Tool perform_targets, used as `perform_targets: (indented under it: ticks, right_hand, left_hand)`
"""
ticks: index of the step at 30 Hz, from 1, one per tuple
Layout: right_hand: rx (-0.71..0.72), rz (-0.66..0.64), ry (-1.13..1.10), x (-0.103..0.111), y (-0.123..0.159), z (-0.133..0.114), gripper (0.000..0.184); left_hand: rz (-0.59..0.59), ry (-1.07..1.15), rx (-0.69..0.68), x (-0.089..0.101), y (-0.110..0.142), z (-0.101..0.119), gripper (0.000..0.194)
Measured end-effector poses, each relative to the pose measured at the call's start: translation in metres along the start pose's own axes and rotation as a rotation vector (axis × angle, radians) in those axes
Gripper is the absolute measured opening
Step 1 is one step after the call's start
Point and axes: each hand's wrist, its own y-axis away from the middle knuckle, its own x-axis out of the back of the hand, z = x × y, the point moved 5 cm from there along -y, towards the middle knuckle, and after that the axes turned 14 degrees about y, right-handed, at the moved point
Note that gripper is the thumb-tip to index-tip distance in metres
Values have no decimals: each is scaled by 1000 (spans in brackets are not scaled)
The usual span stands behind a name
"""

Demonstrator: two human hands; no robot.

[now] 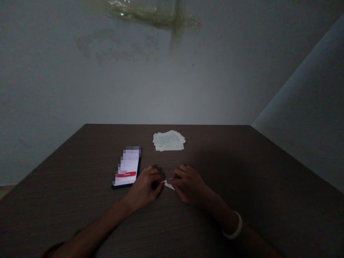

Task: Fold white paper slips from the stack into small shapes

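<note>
Between my two hands is a small piece of white paper (169, 185), mostly covered by my fingers. My left hand (146, 184) pinches its left end between thumb and fingertips. My right hand (189, 183) is closed on its right side, the fingers curled over it, and a pale beaded bracelet circles that wrist. The part of the paper that shows looks folded, with a raised edge, though its full shape is hidden. A stack of printed paper slips (169, 139) lies loosely fanned farther back, beyond my hands.
A phone (127, 166) with a lit screen lies just left of my left hand. The dark wooden table (70, 172) reaches back to a stained grey wall (172, 79). Another wall or panel slants along the right side. The light is dim.
</note>
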Motion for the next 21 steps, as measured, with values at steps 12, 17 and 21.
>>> perform_targets:
  ticks: [12,17,21]
  right_hand:
    - [-9,15,18,-1,0,0,20]
    - [-7,10,7,-1,0,0,21]
    - [-2,6,-2,1,0,-1,22]
  left_hand:
    - [-109,8,-160,0,0,7,24]
    - [-179,-11,-173,1,-1,6,26]
    - [-203,-29,-162,0,-1,6,25]
